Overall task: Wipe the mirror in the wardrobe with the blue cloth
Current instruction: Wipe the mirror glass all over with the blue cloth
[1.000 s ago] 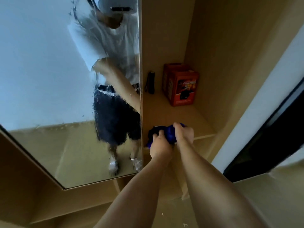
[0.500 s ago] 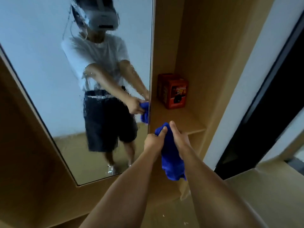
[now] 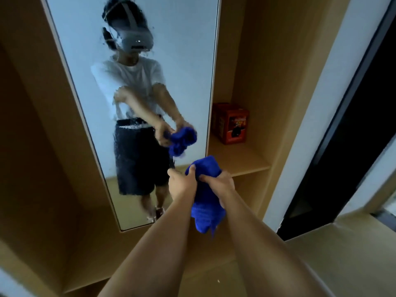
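Lowered since the earlier frame, one blue cloth (image 3: 205,202) hangs vertically beside one mirror (image 3: 132,82), gripped by left hand (image 3: 182,185) and right hand (image 3: 220,185).

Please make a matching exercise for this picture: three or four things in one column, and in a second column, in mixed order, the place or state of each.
Things:
1. blue cloth
2. red box
3. mirror
4. left hand

Places or states:
A. stands on the wooden shelf
B. covered with water droplets
C. bunched up, held between both hands
D. grips the cloth from the mirror side

Pairs: 1-C, 2-A, 3-B, 4-D
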The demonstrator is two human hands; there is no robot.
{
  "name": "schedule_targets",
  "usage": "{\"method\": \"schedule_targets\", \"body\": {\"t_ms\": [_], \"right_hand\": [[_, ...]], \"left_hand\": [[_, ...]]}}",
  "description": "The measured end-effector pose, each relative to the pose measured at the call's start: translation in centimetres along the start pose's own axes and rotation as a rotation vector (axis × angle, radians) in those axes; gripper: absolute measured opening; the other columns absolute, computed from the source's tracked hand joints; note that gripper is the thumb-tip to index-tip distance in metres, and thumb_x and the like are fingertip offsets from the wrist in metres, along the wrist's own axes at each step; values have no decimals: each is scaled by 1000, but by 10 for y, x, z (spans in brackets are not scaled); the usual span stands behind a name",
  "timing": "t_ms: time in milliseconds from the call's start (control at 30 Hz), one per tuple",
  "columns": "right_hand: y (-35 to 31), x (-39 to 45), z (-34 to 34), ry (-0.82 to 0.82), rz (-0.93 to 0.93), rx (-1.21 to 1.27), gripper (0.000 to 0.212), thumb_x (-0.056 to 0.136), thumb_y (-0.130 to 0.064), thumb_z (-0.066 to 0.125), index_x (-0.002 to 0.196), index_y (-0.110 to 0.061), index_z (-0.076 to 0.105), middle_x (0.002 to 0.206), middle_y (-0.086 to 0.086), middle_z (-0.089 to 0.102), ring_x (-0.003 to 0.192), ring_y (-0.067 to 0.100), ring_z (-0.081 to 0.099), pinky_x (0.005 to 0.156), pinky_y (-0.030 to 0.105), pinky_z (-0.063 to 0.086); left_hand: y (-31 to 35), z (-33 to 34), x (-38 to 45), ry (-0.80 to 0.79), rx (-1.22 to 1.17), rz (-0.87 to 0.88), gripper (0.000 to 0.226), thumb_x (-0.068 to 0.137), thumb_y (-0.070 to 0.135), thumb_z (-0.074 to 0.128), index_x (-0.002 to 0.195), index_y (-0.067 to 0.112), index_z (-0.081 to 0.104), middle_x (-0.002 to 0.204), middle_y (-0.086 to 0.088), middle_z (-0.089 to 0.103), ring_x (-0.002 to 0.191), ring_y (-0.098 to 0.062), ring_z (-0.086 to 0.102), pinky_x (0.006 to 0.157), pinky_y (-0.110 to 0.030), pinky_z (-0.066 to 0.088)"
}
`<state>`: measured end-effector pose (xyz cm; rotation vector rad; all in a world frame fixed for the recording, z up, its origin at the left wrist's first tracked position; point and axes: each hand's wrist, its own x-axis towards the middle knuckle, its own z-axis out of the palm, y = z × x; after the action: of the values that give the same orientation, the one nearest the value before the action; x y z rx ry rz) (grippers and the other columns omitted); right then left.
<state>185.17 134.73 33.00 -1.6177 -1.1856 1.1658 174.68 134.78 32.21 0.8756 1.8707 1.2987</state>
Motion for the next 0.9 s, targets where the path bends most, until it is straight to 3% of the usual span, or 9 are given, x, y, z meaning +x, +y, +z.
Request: {"method": "schedule_targets", "body": {"t_ms": [100,200,300,400,533,633,767,900], "right_hand": [[-5,-3,10,129,-42,-2,58,71,-43,78,114,-16,49,102,0,58,93,21,57,87,40,50],[-19,-10,14,-70,34,225,56,76,-52,69,114,-15,53,111,4,61,100,25,59,92,42,48],[-28,-18,12,-266,70,244,47,78,-46,58,113,-15,62,114,9,66,104,29,60,99,47,44],[-32,-26,9,-379,82,344,47,79,-43,69,116,-13,67,109,11,70,103,30,64,98,47,47],[-42,-46,7,-506,143,475,53,76,-55,69,110,-14,69,107,14,71,100,33,65,96,48,49],[-53,-59,6,-594,133,524,38,83,-44,67,106,-14,69,104,14,72,98,32,66,91,46,51],[-74,-73,16,-645,122,485,26,85,-32,63,99,-11,69,94,14,72,86,31,66,82,42,53],[-99,-77,33,-592,93,443,26,83,-31,65,98,-11,70,91,15,71,83,31,66,81,42,54]], "left_hand": [[13,-6,-9,-106,-29,-30,57,93,50,47,130,7,44,132,-15,52,117,-33,53,99,-43,44],[23,-10,-24,-271,-242,-162,60,97,54,30,138,11,41,135,-12,51,121,-31,49,101,-40,37],[25,-24,-26,-204,-262,-145,60,98,54,24,138,13,41,134,-12,52,118,-32,51,101,-42,38],[30,-37,-23,-120,-329,-145,58,98,53,25,131,11,49,125,-12,58,112,-32,55,100,-45,42],[43,-48,-29,-143,-475,-211,54,98,51,31,118,8,57,110,-13,64,99,-31,60,94,-45,47],[52,-62,-27,-158,-514,-230,54,96,49,37,121,6,58,114,-15,64,105,-33,60,94,-43,48],[62,-80,-22,-98,-509,-219,56,91,52,42,122,9,58,116,-14,64,106,-32,60,97,-44,46],[80,-102,-12,86,-357,-41,52,95,43,35,134,10,45,131,-16,54,117,-36,52,102,-51,40]]}}
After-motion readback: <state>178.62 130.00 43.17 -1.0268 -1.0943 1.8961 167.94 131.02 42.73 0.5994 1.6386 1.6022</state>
